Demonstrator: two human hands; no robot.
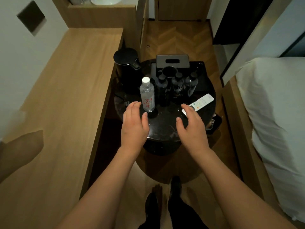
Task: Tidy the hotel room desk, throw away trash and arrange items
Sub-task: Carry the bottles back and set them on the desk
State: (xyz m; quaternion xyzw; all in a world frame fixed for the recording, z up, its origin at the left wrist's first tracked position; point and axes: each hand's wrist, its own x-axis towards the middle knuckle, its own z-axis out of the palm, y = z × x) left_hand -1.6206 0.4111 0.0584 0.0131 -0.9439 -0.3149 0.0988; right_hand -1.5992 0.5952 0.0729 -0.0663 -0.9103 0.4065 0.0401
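Note:
A clear water bottle (pixel 147 95) with a white cap and red lettering stands upright on the round dark table (pixel 166 128). My left hand (pixel 134 124) hovers just left of the bottle, fingers straight, holding nothing. My right hand (pixel 191 124) is over the table's right half, fingers relaxed, its fingertips close to a white remote control (pixel 200 102) lying at an angle. Behind the bottle stand three dark bottles (pixel 177 86), a black cup (pixel 169 71), a dark tissue box (pixel 172 61) and a black kettle (pixel 126 66).
A long wooden desk (pixel 66 96) runs along the wall on the left. A bed with white linen (pixel 274 113) fills the right side. Wooden floor (pixel 178 38) stretches beyond the table. My feet in dark footwear (pixel 165 204) stand below the table.

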